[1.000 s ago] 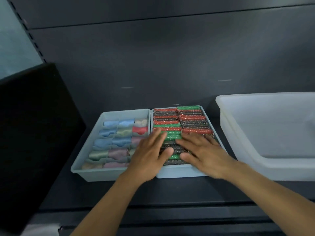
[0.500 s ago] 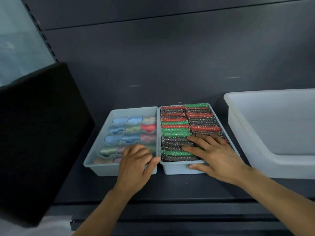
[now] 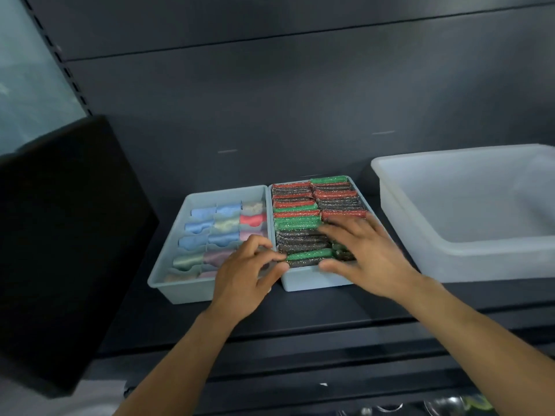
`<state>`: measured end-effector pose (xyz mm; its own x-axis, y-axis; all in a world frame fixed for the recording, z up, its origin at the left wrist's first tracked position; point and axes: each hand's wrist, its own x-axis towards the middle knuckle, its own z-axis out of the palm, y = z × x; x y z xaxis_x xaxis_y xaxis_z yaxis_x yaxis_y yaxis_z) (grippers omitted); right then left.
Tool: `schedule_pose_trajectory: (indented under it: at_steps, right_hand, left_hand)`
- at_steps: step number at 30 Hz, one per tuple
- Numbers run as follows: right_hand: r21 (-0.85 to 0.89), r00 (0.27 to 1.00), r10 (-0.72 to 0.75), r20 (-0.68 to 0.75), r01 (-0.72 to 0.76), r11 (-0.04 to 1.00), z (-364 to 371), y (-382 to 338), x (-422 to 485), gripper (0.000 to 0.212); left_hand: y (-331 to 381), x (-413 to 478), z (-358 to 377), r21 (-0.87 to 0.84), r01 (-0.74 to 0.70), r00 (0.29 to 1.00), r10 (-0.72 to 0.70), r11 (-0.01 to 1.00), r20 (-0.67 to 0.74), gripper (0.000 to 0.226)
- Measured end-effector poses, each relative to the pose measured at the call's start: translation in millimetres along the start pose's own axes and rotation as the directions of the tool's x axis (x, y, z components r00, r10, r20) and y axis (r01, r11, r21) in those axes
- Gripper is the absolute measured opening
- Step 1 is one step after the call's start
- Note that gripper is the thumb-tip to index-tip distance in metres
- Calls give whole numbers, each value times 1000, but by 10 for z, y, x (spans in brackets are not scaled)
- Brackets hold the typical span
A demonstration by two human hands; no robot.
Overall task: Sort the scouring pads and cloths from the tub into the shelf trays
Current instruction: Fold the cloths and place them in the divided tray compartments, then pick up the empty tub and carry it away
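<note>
Two pale blue trays sit side by side on the dark shelf. The left tray [image 3: 168, 285] holds rolled cloths [image 3: 222, 226] in blue, green, pink and red, set in small compartments. The right tray [image 3: 315, 282] is packed with red, green and dark scouring pads [image 3: 300, 223]. My left hand [image 3: 246, 277] is at the gap between the trays, its curled fingertips and thumb pinching the left end of the front green scouring pad [image 3: 309, 254]. My right hand [image 3: 366, 253] lies flat on the near pads, fingers spread, thumb along the tray's front wall.
A white tub [image 3: 450, 261] stands on the shelf to the right of the trays, and its visible inside holds nothing. A black panel [image 3: 60, 235] rises at the left. The dark shelf lip [image 3: 300, 334] runs in front of the trays.
My left hand moved right from the cloth tray's front corner to the pad tray's near left corner and curled its fingers. My right hand stayed on the near pads.
</note>
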<state>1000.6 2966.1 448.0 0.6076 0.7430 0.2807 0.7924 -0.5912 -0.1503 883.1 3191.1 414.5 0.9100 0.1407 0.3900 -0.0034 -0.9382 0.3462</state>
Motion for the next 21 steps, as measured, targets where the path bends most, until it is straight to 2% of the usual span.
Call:
schedule_pose_trajectory:
  at_steps: [2, 3, 4, 6, 8, 12, 14, 16, 18, 21]
  right_hand:
    - [-73, 958, 115, -264, -139, 988, -105, 128, -83, 60]
    - [-111, 919, 193, -345, -244, 963, -166, 226, -119, 55]
    - [-145, 893, 285, -349, -352, 925, -230, 323, -147, 54]
    - [-208, 850, 491, -191, -524, 826, -375, 451, -168, 49]
    - [-217, 791, 610, -47, -605, 766, -482, 475, -161, 33]
    - [-226, 780, 626, -20, -613, 757, -617, 463, -226, 23]
    - [-183, 772, 635, 11, -623, 760, -699, 453, -353, 27]
    - [-124, 757, 649, 75, -639, 759, -811, 434, -548, 35]
    - [-90, 755, 638, 151, -632, 769, -929, 431, -787, 42]
    - [-100, 747, 605, 277, -603, 791, -1139, 457, -1188, 38]
  left_hand:
    - [11, -5, -2, -6, 2, 1000, -2, 1000, 3, 49]
    - [28, -4, -1, -9, 15, 1000, -15, 1000, 4, 48]
    - [45, -1, 2, -12, 31, 999, -31, 999, 8, 46]
    - [65, 9, 10, -20, 65, 998, -64, 998, 18, 35]
    - [80, 26, -1, -46, 82, 996, -81, 996, 24, 25]
    - [97, 54, -37, -150, 124, 992, -116, 981, 57, 20]
    - [148, 59, -33, -178, 133, 991, -128, 975, 40, 26]
    - [292, 83, -12, -168, 116, 992, -123, 979, -37, 41]
    - [584, 146, 15, -195, 85, 991, -103, 977, -86, 43]
    - [1184, 249, 101, -282, -5, 997, -17, 959, -76, 39]
